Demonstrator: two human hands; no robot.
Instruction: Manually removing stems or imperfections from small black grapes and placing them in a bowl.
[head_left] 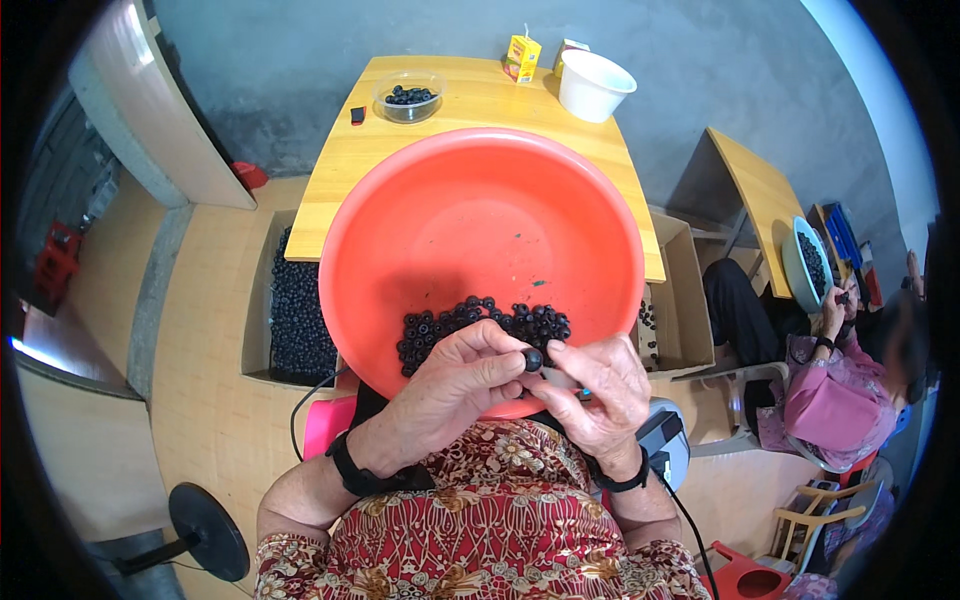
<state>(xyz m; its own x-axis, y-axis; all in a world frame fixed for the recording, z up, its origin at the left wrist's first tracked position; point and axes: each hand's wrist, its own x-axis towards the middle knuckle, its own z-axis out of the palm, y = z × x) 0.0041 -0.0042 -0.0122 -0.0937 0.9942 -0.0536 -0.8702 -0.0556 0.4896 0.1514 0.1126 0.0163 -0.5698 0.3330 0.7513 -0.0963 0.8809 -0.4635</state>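
Note:
Over the near rim of a large red basin (480, 190), my left hand (455, 375) pinches a small round black piece (534, 360) between thumb and finger. Right beside it, my right hand (597, 388) is closed, its thumb and fingertips drawn together close to the piece. Something pale shows between those fingers, too small and covered to name. Below and behind the hands, a heap of round black pieces (465, 318) lies in the near part of the basin, several with a hole or pale ring. A few dark scraps lie on the basin floor.
The basin rests against a yellow wooden table (460, 75) holding a clear bowl (408, 98) of black pieces, a white tub (595, 86) and a yellow carton (522, 58). Boxes flank it: one full of black pieces (300, 310), another cardboard (685, 300). A seated person (840, 400) works at right.

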